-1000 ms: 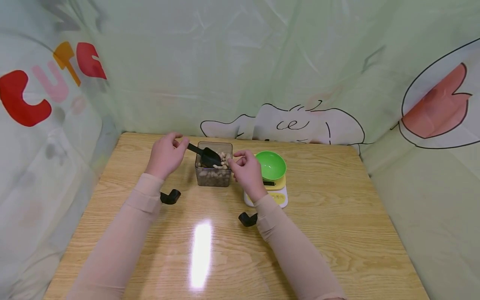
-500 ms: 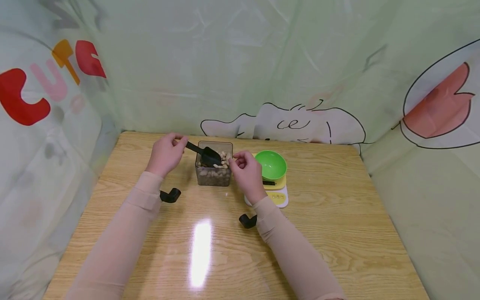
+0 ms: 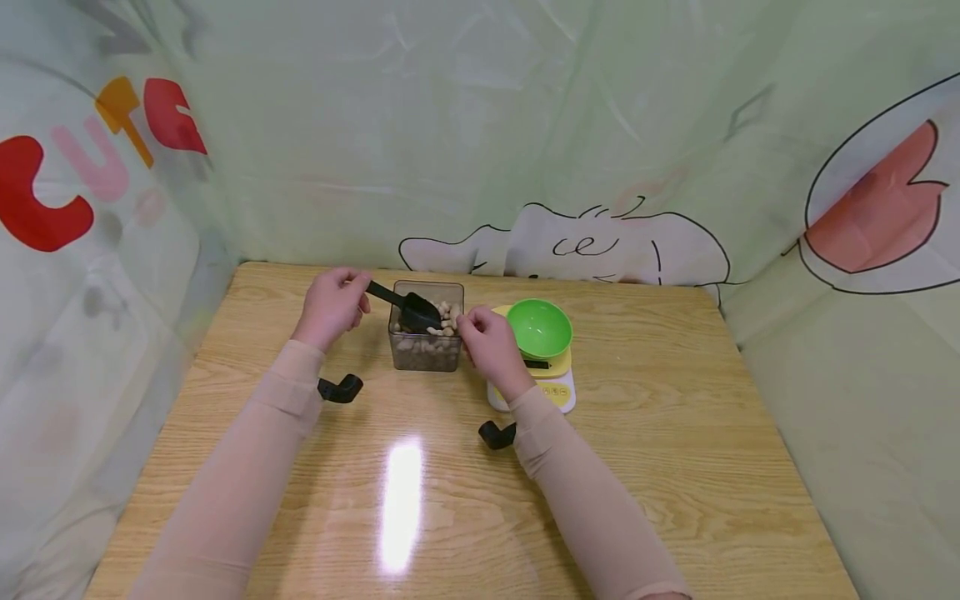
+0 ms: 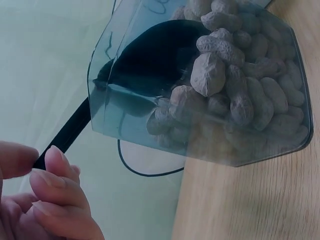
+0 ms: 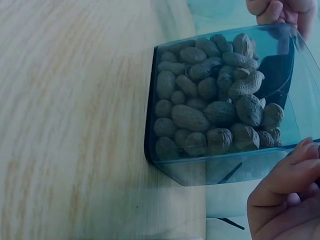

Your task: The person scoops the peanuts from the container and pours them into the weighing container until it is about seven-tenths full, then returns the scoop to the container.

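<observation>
Over a tabletop (image 3: 645,400), left hand (image 3: 327,308) pinches a scoop (image 3: 419,314), right hand (image 3: 491,344) seemingly the rim (image 3: 412,336) of the tub (image 3: 425,360) between.

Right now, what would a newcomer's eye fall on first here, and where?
Probably the green bowl on the yellow and white scale, right of centre, or the colourful CUTE lettering at far left. Next, near the middle, the see-through box of peanuts: the left hand holds a black scoop dipped inside, the right hand is at its rim.
</observation>
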### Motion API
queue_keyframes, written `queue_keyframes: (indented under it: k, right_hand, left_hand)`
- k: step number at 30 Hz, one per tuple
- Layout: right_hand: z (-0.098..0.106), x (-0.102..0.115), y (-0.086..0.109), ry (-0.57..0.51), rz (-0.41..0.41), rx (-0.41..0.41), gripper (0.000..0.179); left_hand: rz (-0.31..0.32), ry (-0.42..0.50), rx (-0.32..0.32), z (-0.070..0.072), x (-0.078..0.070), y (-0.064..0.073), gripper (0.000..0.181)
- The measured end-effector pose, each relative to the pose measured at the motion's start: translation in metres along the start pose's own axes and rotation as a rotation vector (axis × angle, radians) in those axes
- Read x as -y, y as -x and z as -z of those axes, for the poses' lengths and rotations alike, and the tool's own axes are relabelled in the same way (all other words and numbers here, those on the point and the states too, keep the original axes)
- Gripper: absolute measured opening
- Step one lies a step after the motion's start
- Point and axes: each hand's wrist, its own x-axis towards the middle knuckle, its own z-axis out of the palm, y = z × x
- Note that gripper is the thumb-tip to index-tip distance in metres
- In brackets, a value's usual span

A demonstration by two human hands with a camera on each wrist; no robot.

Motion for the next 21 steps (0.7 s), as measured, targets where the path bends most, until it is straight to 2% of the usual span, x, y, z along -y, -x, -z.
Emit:
queue_keyframes:
  k: [7,21]
  right_hand:
    - [0.0002,0.0023,-0.0035,0.056,0.032,0.006,0.039]
    - [-0.0003,0.0004,-0.0029,0.010,0.019,0.020,0.038]
  left_hand:
    - [0.004,0.035,0.023,-0.0028,-0.0027,-0.0008,0.037]
    - [0.027,0.040,0.028,-0.0050,-0.0041,-0.0023,0.032]
